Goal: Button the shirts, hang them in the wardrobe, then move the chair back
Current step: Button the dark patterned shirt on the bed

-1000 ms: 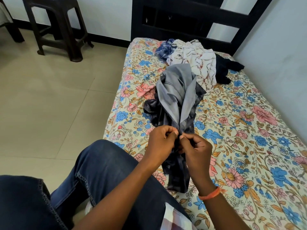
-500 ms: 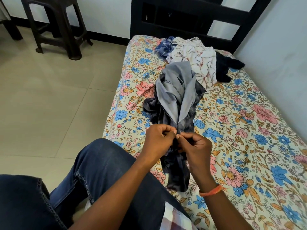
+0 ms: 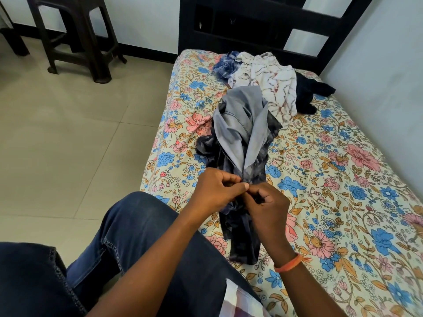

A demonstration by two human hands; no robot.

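Observation:
A dark grey shirt (image 3: pixel 242 138) with a pale grey inside lies lengthwise on the flowered bed (image 3: pixel 332 191), its front edges meeting in the middle. My left hand (image 3: pixel 215 191) and my right hand (image 3: pixel 267 207) meet over that front strip, each pinching the cloth with thumb and fingers. The button itself is hidden between my fingertips. Behind it lie a white patterned shirt (image 3: pixel 272 88), a blue checked shirt (image 3: pixel 226 65) and a black garment (image 3: pixel 311 92) in a heap near the headboard.
A dark plastic stool (image 3: pixel 77 35) stands on the tiled floor at the back left. The black headboard (image 3: pixel 251 24) closes the bed's far end and a white wall (image 3: pixel 389 88) runs along its right side. My knee in blue jeans (image 3: pixel 142 236) is at the bed's near edge.
My hands have drawn closer together on the shirt's front strip, fingertips now touching. The shirt's lower part has bunched slightly under them.

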